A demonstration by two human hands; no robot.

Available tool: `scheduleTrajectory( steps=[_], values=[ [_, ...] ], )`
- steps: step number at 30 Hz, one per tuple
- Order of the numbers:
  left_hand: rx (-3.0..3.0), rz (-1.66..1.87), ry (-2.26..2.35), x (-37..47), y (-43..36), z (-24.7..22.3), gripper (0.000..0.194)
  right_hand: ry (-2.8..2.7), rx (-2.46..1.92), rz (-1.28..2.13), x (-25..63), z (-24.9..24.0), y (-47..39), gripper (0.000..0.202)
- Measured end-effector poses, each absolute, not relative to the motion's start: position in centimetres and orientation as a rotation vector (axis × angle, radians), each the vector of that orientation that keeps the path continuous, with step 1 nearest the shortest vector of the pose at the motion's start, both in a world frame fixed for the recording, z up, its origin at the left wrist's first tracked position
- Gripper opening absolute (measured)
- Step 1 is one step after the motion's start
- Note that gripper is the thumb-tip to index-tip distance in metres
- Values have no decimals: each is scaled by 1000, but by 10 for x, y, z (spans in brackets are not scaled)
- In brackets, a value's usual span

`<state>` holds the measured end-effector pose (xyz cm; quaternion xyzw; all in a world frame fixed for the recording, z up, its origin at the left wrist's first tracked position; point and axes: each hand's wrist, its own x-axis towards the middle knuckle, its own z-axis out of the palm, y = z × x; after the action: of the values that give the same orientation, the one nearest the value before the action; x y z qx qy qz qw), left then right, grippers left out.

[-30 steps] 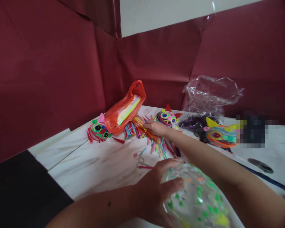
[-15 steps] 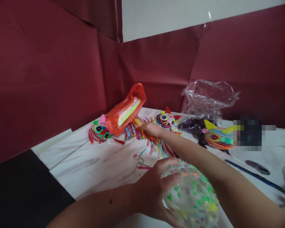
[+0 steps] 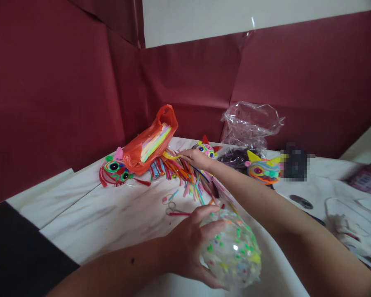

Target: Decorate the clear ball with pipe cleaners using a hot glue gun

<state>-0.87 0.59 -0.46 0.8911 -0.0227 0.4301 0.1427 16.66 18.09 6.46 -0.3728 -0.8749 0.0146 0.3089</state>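
My left hand (image 3: 198, 243) grips the side of a clear rounded container (image 3: 233, 251) dotted with green, yellow and orange bits, low in the view. My right hand (image 3: 193, 157) reaches to the far part of the table, its fingers pressed together at a yellow strip (image 3: 172, 156). Around and below that hand lie many coloured fuzzy strips (image 3: 188, 177). Just left of it, a red plastic bag (image 3: 132, 154) holds a bundle of pale strips (image 3: 154, 142).
Colourful animal faces lie at the left (image 3: 116, 171), behind my right hand (image 3: 206, 150) and at the right (image 3: 264, 171). Scissors (image 3: 171, 209) lie on the marbled table (image 3: 89, 222). A clear plastic bag (image 3: 250, 123) stands near the red backdrop (image 3: 185, 82).
The view has turned to the right. My right hand has lifted slightly off the strips, with a yellow strip now at its fingertips. The container stays in my left hand.
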Motion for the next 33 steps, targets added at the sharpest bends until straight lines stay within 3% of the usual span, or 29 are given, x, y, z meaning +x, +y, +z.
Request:
scheduleTrajectory(
  steps=[9,17,19,23,28,33],
  values=[
    [2592,1248,-67,-5,7,-5,117,-2220,-1098,13,170,49,185,24],
    [2588,1166,6,-7,7,-7,107,-2544,-824,71,136,26,175,18],
    [2578,1138,30,-7,8,-8,112,-2555,-801,97,131,23,177,19],
    [2551,1165,-34,-5,10,-10,124,-2415,-809,146,132,28,182,19],
    [2564,1152,-35,-5,10,-9,119,-2065,-819,223,142,44,174,16],
    [2564,1152,-59,-6,8,-7,120,-1783,-805,330,156,70,157,28]
  ],
)
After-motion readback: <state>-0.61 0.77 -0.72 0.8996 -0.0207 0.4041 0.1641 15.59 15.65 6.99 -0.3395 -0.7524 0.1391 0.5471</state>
